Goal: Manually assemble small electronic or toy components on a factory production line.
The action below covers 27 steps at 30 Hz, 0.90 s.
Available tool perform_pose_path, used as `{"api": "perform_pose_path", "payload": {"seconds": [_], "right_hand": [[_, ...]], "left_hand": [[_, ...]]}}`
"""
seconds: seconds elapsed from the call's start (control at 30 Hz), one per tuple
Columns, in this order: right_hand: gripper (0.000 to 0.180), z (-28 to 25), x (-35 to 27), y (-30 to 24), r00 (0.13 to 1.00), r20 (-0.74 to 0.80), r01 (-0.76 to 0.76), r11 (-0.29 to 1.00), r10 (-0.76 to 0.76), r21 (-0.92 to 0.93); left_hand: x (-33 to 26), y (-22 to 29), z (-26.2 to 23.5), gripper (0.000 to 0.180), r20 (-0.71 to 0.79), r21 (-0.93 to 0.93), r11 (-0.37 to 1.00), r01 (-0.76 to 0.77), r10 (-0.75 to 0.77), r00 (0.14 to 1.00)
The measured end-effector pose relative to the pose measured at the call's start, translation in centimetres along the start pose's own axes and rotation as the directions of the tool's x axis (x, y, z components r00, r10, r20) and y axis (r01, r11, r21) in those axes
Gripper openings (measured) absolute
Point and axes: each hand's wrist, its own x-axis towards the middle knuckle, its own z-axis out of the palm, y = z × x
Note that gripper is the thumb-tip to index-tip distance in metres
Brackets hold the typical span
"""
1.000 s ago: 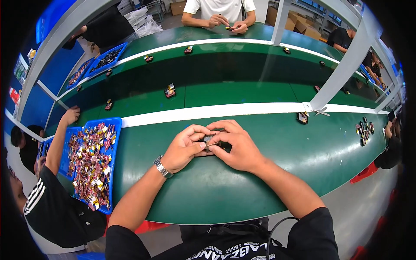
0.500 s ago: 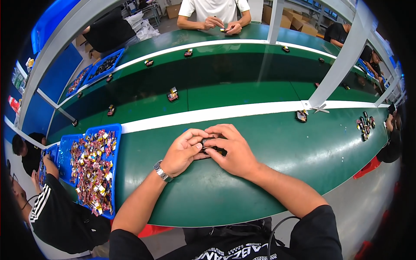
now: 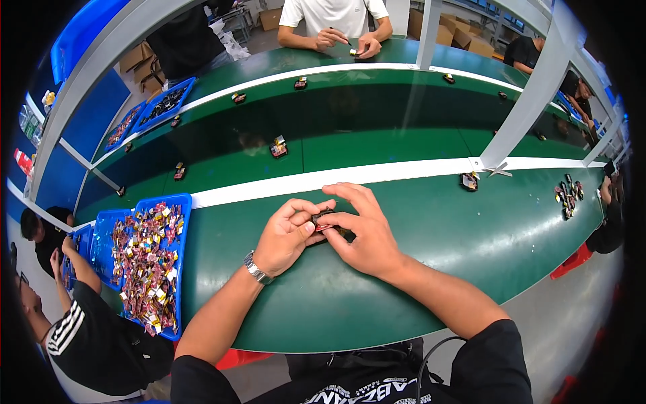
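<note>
Above the green worktop (image 3: pixel 431 222), a small black plastic housing with a reddish part in it (image 3: pixel 346 234) sits between my hands, mostly covered by fingers. My left hand (image 3: pixel 286 236), with a metal watch at its wrist, grips the housing from the left, thumb near its front edge. From the right, my right hand (image 3: pixel 367 232) presses thumb and a fingertip onto it, while its upper fingers stretch out past the housing. At the left, a blue tray (image 3: pixel 176 269) is heaped with small red, yellow and white circuit pieces (image 3: pixel 151 269).
Beyond a white rail (image 3: pixel 262 185), a green conveyor belt (image 3: pixel 377 145) carries spaced assemblies, one (image 3: pixel 278 147) fairly near. Another assembly (image 3: pixel 469 181) lies by the grey post (image 3: pixel 531 87); several sit in a cluster (image 3: pixel 569 196) at right. Co-workers sit opposite and at both sides.
My right hand's upper fingers have lifted and stretched away from the housing, and more red shows in it. The assemblies on the belt have shifted slightly right.
</note>
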Motion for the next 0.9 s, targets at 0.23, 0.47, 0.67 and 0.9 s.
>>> {"api": "perform_pose_path", "payload": {"seconds": [0.23, 0.47, 0.67, 0.9], "right_hand": [[0.018, 0.1, 0.0, 0.4, 0.999, 0.038, -0.01, 0.999, 0.009, 0.046], [0.016, 0.5, 0.3, 0.9, 0.997, 0.064, -0.038, 0.994, 0.032, 0.099], [0.014, 0.4, 0.6, 0.3, 0.996, -0.025, 0.08, 0.997, -0.08, -0.011], [0.019, 0.6, 0.6, 0.4, 0.986, -0.02, 0.16, 0.975, -0.165, -0.153]], "left_hand": [[0.1, -0.3, -0.3, 0.024, 0.031, -0.024, 0.999, 0.025, -0.024, 0.999], [0.3, -0.3, 0.4, 0.023, -0.064, -0.003, 1.0, 0.01, -0.01, 0.998], [-0.1, -0.4, 0.2, 0.026, -0.065, -0.012, 0.999, 0.039, -0.039, 0.997], [0.0, -0.1, 0.5, 0.025, -0.079, -0.004, 0.998, 0.062, -0.062, 0.995]]}}
